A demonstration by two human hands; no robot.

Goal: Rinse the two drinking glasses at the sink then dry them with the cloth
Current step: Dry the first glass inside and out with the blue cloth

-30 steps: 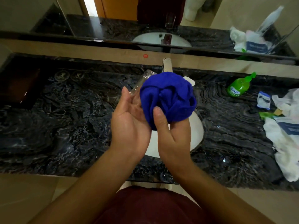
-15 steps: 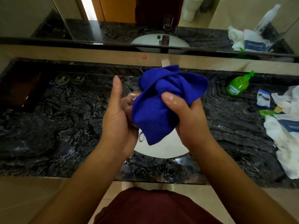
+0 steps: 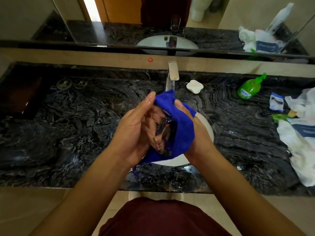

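Over the sink (image 3: 207, 124), both hands' grip wraps glass (image 3: 163, 132) in cloth (image 3: 185, 126).

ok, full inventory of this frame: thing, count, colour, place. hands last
drinking glass: 1, clear, held between both hands over the sink
second drinking glass: 1, clear, on the counter's front edge below the sink
cloth: 1, blue, wrapped round the held glass
sink: 1, white, mid counter, mostly hidden
faucet: 1, metal, behind the sink
soap bar: 1, white, right of the faucet
pump bottle: 1, green, lying on the counter at right
plastic bags and packets: several, mostly white, far right
coasters: 2, clear, back left
counter: 1, black marble
mirror: 1, behind the counter
left hand: grips the glass
right hand: holds the cloth against the glass
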